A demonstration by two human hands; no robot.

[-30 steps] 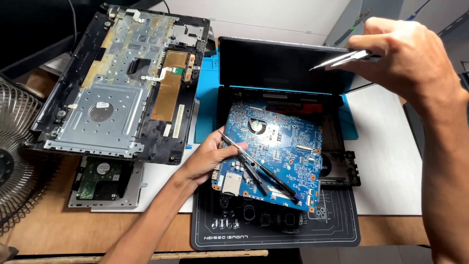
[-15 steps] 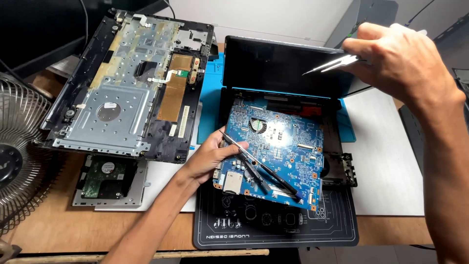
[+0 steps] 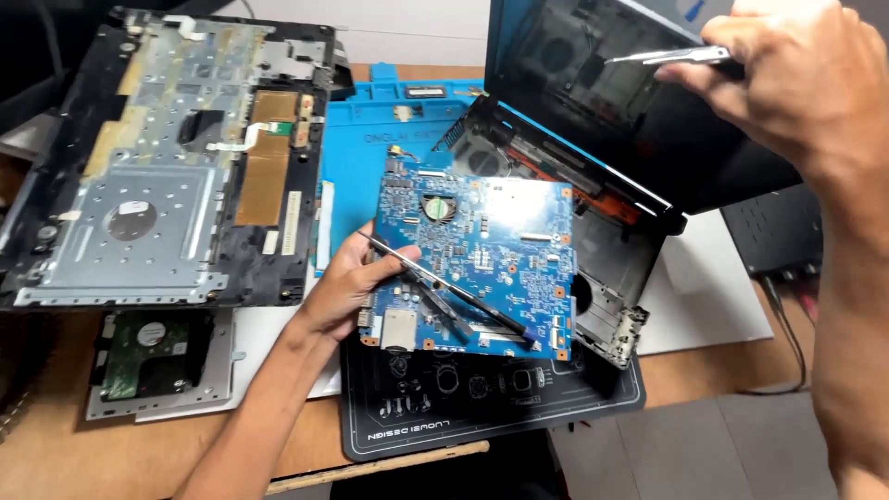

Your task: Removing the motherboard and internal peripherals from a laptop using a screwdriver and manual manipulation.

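Palmrest (image 3: 167, 157) first, the biggest piece out here, lying underside-up well off to the left of the left hand's grip. Right of that grip and behind it, the laptop base (image 3: 611, 268) with its dark screen (image 3: 630, 102) tipped up, and under it all a blue mat (image 3: 370, 139) and a black mat (image 3: 482, 417) on the wooden surface (image 3: 56, 454). Now the board (image 3: 482, 259), blue, tilted, held up over the black mat: the left hand (image 3: 352, 287) has its grip clamped on the board's left edge, thumb on top, and pinned under that thumb is a screwdriver (image 3: 444, 296) slanting across the board's face down to the right. Below and left of that grip, a hard drive (image 3: 148, 356) sits flat. Up top, the right hand (image 3: 796, 83) hangs in front of the screen, grip pinched shut on thin metal tweezers (image 3: 667, 57), tips pointing left, well clear of the board.
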